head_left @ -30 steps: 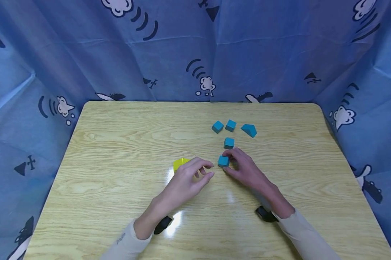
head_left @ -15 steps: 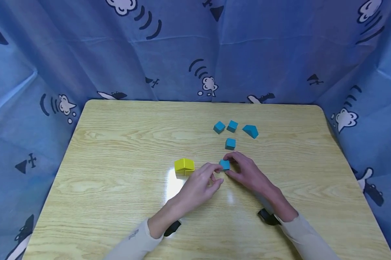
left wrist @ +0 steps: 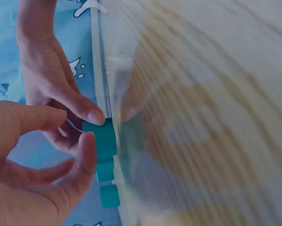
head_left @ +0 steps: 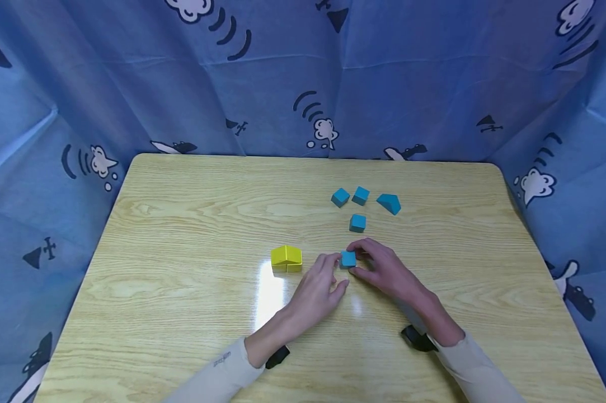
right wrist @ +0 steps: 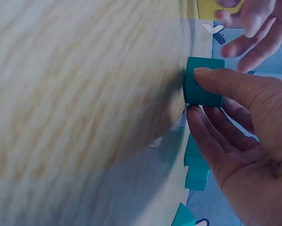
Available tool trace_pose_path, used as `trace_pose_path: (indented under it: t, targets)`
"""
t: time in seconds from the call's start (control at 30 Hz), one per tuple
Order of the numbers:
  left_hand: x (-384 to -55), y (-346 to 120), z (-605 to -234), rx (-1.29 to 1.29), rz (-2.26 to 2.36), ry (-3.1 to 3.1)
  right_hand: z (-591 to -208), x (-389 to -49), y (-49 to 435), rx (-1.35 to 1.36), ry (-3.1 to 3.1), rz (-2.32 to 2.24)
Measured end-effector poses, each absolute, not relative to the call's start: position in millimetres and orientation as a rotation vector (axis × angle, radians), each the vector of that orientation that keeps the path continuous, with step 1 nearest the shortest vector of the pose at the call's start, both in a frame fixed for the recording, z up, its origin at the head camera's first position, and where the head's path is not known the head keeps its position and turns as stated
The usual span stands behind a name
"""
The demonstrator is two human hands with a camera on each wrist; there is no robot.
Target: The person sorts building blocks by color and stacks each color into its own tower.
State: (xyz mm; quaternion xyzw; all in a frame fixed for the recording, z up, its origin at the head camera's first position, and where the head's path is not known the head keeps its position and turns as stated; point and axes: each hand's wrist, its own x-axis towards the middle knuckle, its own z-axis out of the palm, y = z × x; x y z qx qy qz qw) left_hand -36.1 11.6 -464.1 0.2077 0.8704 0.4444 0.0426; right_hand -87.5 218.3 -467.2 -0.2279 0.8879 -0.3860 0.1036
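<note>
On the table, my right hand [head_left: 380, 266] holds a blue cube [head_left: 348, 259] between thumb and fingers. The right wrist view has the thumb [right wrist: 213, 77] across one face of this cube [right wrist: 204, 96], with the other fingers curled at another side. My left hand [head_left: 315, 294] is just left of the cube, fingers loosely bent and the thumb apart from them. Its fingertips come close to the cube's left side; whether they touch I cannot tell. Left of that hand sits a yellow block shape [head_left: 286, 257] with a peaked top, apparently several pieces set together.
Beyond the held cube is another blue cube [head_left: 357, 223]. Two more, a left cube [head_left: 340, 197] and a right cube [head_left: 360, 196], lie farther back beside a blue wedge-like block [head_left: 389, 204]. A blue patterned curtain [head_left: 282, 78] surrounds the wooden table [head_left: 182, 235].
My left hand has moved right, away from the yellow blocks and up to the blue cube, uncovering the yellow shape. The held cube has turned slightly and shifted a little nearer me.
</note>
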Motion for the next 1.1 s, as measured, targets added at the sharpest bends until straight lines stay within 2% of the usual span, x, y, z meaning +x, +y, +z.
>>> trace_pose_path:
  t: [0.5, 1.1]
  targets:
    - [-50.9, 19.7, -470.8, 0.484, 1.337, 2.594, -467.1, -85.2, 218.1, -0.698, 2.586, -1.125]
    - [-60.9, 23.7, -469.8, 0.460, 1.368, 2.534, -449.6, -94.9, 229.0, -0.755, 2.547, -1.024]
